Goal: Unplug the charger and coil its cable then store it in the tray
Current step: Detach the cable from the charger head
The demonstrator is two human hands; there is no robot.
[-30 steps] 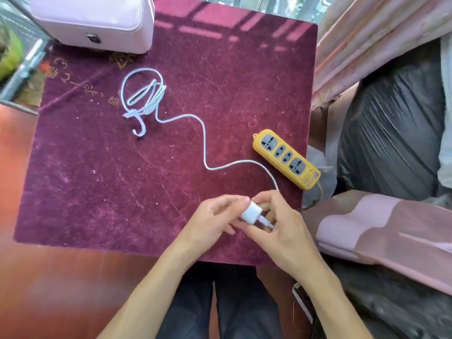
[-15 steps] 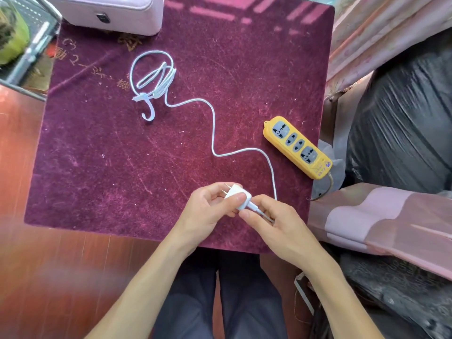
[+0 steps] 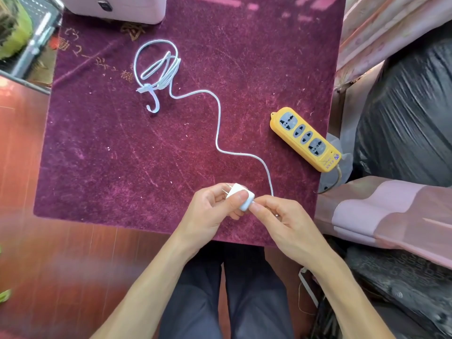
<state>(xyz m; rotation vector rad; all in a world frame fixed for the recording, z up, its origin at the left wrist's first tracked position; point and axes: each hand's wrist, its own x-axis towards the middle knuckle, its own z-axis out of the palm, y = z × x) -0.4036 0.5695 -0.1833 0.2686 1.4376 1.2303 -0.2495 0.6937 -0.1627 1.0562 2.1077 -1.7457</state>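
- Far left of the fingers and up at the frame's edge: a blurred green thing (image 3: 14,33) behind a metal frame; what it was could not be told.
- Up and left of the fingers, at the far edge of the purple cloth (image 3: 122,155): a pale pink case (image 3: 127,8) with a dark latch, only partly in view.
- Well above and left of the fingers: the far end of the white cable (image 3: 218,123), loosely looped and bound by a strap, lying flat on the cloth.
- From that loop, wound in an S across the cloth down to the fingers, passing behind the right hand.
- Left hand (image 3: 210,214): closed on the white charger (image 3: 241,195), thumb over its top face, other fingers curled beneath.
- Charger held just above the cloth's near edge, two metal prongs pointing up and left, free of any socket.
- Right hand (image 3: 286,223): pinched shut right at the charger's cable end, thumb and forefinger touching the block where the cable joins; the plug itself hidden under the fingertips.
- Up and right of the fingers, well apart from the charger: a yellow power strip (image 3: 305,139) lying slantwise near the cloth's right edge, all four sockets bare.
- Farther right of the fingers: pink striped fabric (image 3: 391,216) and black plastic sheeting (image 3: 411,118).
- Below the fingers: dark trousers (image 3: 227,289) over a reddish wood floor (image 3: 61,253).
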